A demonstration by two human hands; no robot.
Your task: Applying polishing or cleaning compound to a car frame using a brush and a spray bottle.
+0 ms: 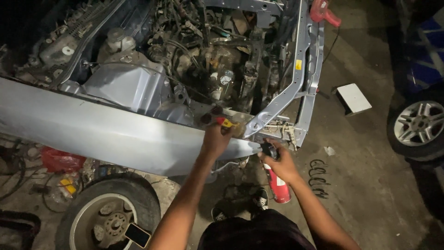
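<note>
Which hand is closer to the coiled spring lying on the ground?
Right. The right hand, gripping a red spray can, is just left of the coil spring. The left hand is farther left, up on the silver fender.

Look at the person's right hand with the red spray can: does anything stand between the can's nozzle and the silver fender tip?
Nothing visible does. The right hand holds the red cylindrical spray can with its black top right beside the silver metal fender's pointed tip. The left hand rests further along the fender edge, off to the side.
</note>
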